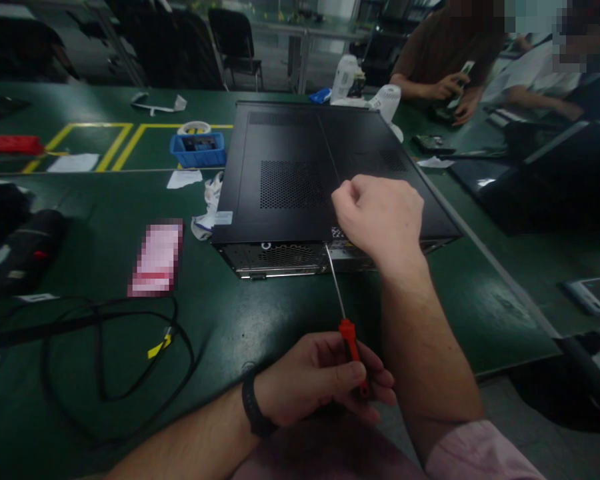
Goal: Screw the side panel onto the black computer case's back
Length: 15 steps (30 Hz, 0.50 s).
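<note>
A black desktop computer case (290,140) lies flat on the table with its rear panel towards me. Wrapped around the red handle of a screwdriver (350,340) is my left hand (315,380), which wears a black wristband. The metal shaft slants up and its tip meets the upper edge of the rear panel, near the middle. My right hand (383,213) rests closed on top of the case by its rear edge, fingers curled under. Its palm side is hidden, so I cannot see whether anything is in it.
A blue bin (199,149) with small parts and a tape roll (194,128) stand left of the case. Black cable (100,320) loops near a pink-edged phone-like object (156,259). White gloves (213,207) touch the case's left. A co-worker's hands (457,97) handle a part behind right.
</note>
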Each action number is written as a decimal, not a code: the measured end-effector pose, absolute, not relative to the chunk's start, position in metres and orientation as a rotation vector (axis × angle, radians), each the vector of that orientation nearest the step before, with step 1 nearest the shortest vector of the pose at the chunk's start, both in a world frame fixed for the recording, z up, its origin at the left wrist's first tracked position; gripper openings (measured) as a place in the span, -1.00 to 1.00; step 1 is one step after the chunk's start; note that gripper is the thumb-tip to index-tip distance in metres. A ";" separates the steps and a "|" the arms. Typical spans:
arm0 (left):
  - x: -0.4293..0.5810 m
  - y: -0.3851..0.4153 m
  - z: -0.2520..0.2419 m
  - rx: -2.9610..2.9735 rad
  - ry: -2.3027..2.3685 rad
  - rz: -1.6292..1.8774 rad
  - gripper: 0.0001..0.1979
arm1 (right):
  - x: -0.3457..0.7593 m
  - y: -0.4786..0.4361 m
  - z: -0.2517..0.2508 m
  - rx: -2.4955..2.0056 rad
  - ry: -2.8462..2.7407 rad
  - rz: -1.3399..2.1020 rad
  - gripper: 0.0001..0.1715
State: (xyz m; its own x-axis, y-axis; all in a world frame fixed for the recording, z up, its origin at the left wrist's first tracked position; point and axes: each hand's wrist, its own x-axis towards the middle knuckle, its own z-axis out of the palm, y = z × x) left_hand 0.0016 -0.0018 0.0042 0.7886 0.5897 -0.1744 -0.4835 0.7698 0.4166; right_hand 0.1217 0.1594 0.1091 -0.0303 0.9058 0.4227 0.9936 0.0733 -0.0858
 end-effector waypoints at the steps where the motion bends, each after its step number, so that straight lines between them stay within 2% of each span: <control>1: 0.002 -0.002 0.004 0.366 0.322 0.598 -0.60 | 0.122 0.159 0.109 -1.887 -1.995 -0.325 -0.48; 15: 0.004 -0.001 0.004 0.422 0.387 0.621 -0.54 | 0.122 0.159 0.110 -1.900 -2.014 -0.313 -0.48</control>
